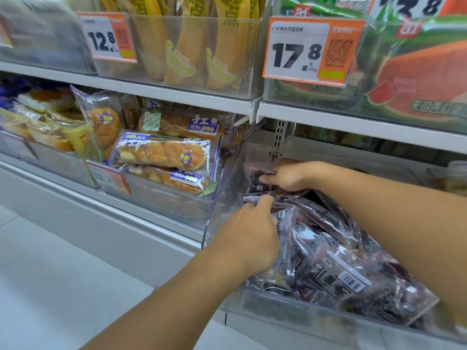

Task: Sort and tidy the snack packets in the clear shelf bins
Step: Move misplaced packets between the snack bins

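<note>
While the bread bin [161, 198] to the left of both hands looks fairly orderly, with its twisted bread packets [164, 154] stacked flat and their long axes running left to right across the shelf, the bin of dark packets [278, 313] under the hands is plainly unfinished. I judge the task to be somewhere in the middle: most of the dark snack packets [336, 271] to the right of the fingers lie in a loose heap, overlapping at mixed angles, several slanting from upper left down to lower right with their barcode ends towards the front wall.

The left hand [252, 233] reaches into the near left corner of that bin, fingers curled over the top edge of a clear-wrapped packet [284, 221] that stands roughly upright just beside them, its long axis near vertical; the fingertips are tucked behind the wrap, so how firm the hold is cannot be told. Beyond it, the right hand [288, 176] is deeper in the bin, fingers bent round an upright dark packet [256, 183] held against the back left corner, printed face towards the camera and long axis up and down.

What seems left is to stand or stack the heap at the right in the same direction.
</note>
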{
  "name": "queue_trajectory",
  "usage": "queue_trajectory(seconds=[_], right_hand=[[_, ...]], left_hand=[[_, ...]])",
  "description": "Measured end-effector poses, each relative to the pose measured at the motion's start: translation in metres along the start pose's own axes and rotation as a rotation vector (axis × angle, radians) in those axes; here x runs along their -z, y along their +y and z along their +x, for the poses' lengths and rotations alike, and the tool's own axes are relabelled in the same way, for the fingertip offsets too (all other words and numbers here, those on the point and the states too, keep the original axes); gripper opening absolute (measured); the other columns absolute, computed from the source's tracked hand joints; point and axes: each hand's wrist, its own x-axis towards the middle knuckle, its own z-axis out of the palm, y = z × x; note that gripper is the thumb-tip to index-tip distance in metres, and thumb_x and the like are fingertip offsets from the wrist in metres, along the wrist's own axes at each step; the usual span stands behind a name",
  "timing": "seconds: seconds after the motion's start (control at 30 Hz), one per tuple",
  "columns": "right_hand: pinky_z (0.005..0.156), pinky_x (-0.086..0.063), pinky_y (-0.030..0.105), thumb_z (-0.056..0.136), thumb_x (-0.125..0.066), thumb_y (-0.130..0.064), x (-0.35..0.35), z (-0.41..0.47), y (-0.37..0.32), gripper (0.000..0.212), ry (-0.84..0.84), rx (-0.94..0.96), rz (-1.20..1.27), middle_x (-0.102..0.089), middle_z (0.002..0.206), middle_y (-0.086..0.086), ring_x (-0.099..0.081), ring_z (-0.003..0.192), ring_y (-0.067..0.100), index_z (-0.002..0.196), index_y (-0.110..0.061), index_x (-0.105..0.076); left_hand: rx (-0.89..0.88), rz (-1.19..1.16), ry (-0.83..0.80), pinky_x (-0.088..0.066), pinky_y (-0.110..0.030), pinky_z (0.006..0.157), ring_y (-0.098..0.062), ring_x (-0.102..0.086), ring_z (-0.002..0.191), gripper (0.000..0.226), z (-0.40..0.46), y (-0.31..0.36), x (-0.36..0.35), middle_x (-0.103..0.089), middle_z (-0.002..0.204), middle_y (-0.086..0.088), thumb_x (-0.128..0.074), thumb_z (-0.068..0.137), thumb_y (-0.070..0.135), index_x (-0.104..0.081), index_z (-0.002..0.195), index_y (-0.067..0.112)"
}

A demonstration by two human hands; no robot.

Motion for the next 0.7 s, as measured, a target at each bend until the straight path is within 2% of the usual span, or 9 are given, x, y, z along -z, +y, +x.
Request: queue_trajectory(seconds=[0.07, 0.2, 0.27, 0.33, 0.4, 0.5, 0.57, 0.63, 0.7], right_hand=[[0.113, -0.028, 0.037, 0.104, -0.023, -0.054, 0.003, -0.004, -0.004, 0.068, -0.062, -0.053, -0.029, -0.038, 0.155, 0.015, -0.039, 0.14, 0.028, 0.149, -0.004, -0.038], [0.12, -0.017, 0.043, 0.099, -0.023, -0.067, 0.003, -0.008, -0.008, 0.081, -0.164, -0.094, 0.069, -0.017, 0.165, 0.008, -0.018, 0.152, 0.027, 0.158, -0.011, -0.02], [0.121, -0.016, 0.047, 0.095, -0.032, -0.071, 0.001, -0.008, -0.001, 0.084, -0.256, -0.114, 0.145, -0.017, 0.166, 0.005, -0.016, 0.152, 0.027, 0.158, -0.017, -0.021], [0.12, -0.021, 0.044, 0.098, -0.045, -0.06, 0.001, -0.01, 0.005, 0.071, -0.285, -0.094, 0.139, -0.027, 0.163, 0.003, -0.025, 0.149, 0.025, 0.154, -0.017, -0.034], [0.115, -0.031, 0.038, 0.103, -0.052, -0.039, 0.001, -0.009, 0.009, 0.047, -0.22, -0.048, 0.089, -0.041, 0.156, 0.002, -0.039, 0.142, 0.023, 0.144, -0.017, -0.052], [0.107, -0.039, 0.035, 0.101, -0.053, -0.042, 0.001, -0.015, 0.012, 0.046, -0.057, 0.021, 0.023, -0.055, 0.143, 0.005, -0.053, 0.128, 0.024, 0.134, -0.011, -0.06], [0.085, -0.047, 0.028, 0.1, -0.053, -0.044, 0.007, -0.022, 0.014, 0.04, 0.058, 0.066, 0.037, -0.069, 0.114, 0.004, -0.063, 0.097, 0.019, 0.119, -0.013, -0.068], [0.064, -0.044, 0.028, 0.101, -0.053, -0.04, 0.013, -0.032, 0.017, 0.033, 0.224, 0.075, 0.043, -0.065, 0.085, 0.002, -0.057, 0.071, 0.017, 0.106, -0.012, -0.069], [0.071, -0.051, 0.033, 0.1, -0.057, -0.037, 0.014, -0.038, 0.021, 0.032, 0.396, 0.089, -0.066, -0.067, 0.09, 0.009, -0.062, 0.077, 0.023, 0.105, -0.007, -0.067]], left_hand=[[0.002, -0.015, -0.028, -0.045, -0.045, 0.092, -0.036, -0.054, 0.114, 0.037, -0.002, 0.001, 0.0, -0.057, 0.126, -0.014, -0.037, 0.106, 0.029, -0.034, 0.141, 0.018], [0.056, -0.114, -0.043, -0.045, -0.044, 0.08, -0.033, -0.058, 0.098, 0.034, -0.005, -0.004, 0.006, -0.062, 0.099, -0.011, -0.041, 0.105, 0.025, -0.036, 0.135, 0.01], [0.105, -0.102, -0.067, -0.044, -0.043, 0.083, -0.035, -0.057, 0.106, 0.031, -0.006, -0.005, 0.005, -0.062, 0.11, -0.014, -0.042, 0.104, 0.026, -0.04, 0.129, 0.008], [0.168, -0.088, -0.099, -0.043, -0.043, 0.092, -0.035, -0.052, 0.115, 0.034, -0.006, -0.004, 0.002, -0.055, 0.123, -0.017, -0.042, 0.104, 0.031, -0.042, 0.127, 0.006], [0.211, -0.108, -0.13, -0.039, -0.043, 0.098, -0.036, -0.048, 0.122, 0.037, -0.005, -0.002, 0.001, -0.049, 0.131, -0.018, -0.039, 0.105, 0.034, -0.042, 0.128, 0.004], [0.215, -0.118, -0.154, -0.038, -0.043, 0.099, -0.036, -0.047, 0.124, 0.039, -0.004, -0.002, 0.001, -0.046, 0.134, -0.019, -0.036, 0.107, 0.035, -0.039, 0.129, 0.003], [0.2, -0.104, -0.163, -0.039, -0.044, 0.098, -0.035, -0.048, 0.121, 0.039, -0.003, -0.005, 0.0, -0.047, 0.132, -0.019, -0.036, 0.106, 0.035, -0.039, 0.129, 0.004], [0.157, -0.066, -0.174, -0.041, -0.043, 0.093, -0.035, -0.049, 0.118, 0.032, -0.003, -0.005, 0.0, -0.049, 0.129, -0.018, -0.038, 0.106, 0.033, -0.04, 0.123, 0.006], [0.1, -0.018, -0.2, -0.037, -0.04, 0.084, -0.035, -0.05, 0.114, 0.017, -0.007, -0.002, 0.001, -0.051, 0.124, -0.017, -0.04, 0.105, 0.029, -0.037, 0.11, 0.013]])
